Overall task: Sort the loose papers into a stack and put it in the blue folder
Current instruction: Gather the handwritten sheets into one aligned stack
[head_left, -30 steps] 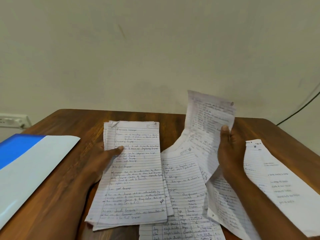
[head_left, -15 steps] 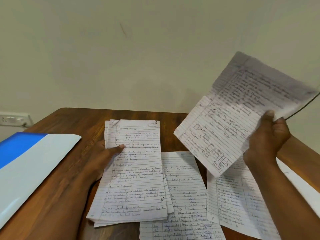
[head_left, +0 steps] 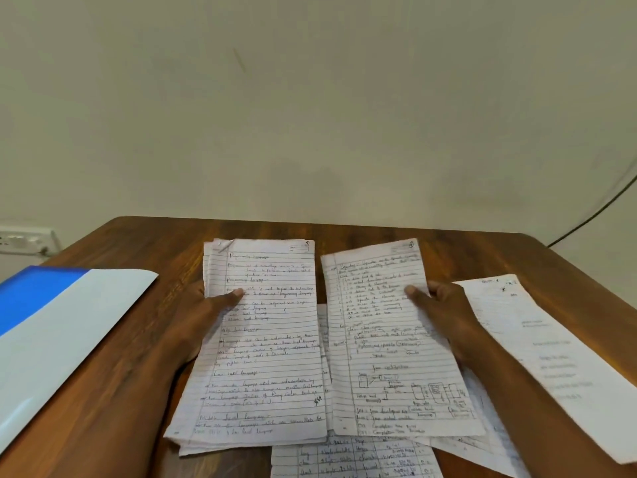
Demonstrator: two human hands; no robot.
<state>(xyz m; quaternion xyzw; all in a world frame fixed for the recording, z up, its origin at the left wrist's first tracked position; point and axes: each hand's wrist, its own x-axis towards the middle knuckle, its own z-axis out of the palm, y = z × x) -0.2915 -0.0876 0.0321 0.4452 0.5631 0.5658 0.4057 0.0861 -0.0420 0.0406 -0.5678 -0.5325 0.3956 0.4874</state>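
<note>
My left hand (head_left: pixel 203 312) holds a stack of lined handwritten papers (head_left: pixel 265 343) by its left edge, thumb on top. My right hand (head_left: pixel 444 312) grips a single lined sheet with a diagram (head_left: pixel 389 343) by its right edge, thumb on top, just right of the stack. Under them lie more loose papers (head_left: pixel 355 458), one with a table of writing. Another sheet (head_left: pixel 551 353) lies at the right. The blue folder (head_left: pixel 51 332), blue and white, lies open at the left of the wooden table (head_left: pixel 138 243).
A wall socket (head_left: pixel 24 240) sits on the wall at the far left. A dark cable (head_left: pixel 599 210) runs down the wall at the right. The table's back edge meets the plain wall.
My right hand has brought the diagram sheet down from up in the air at the right and now holds it flat beside the stack. My left hand and the stack stayed in place.
</note>
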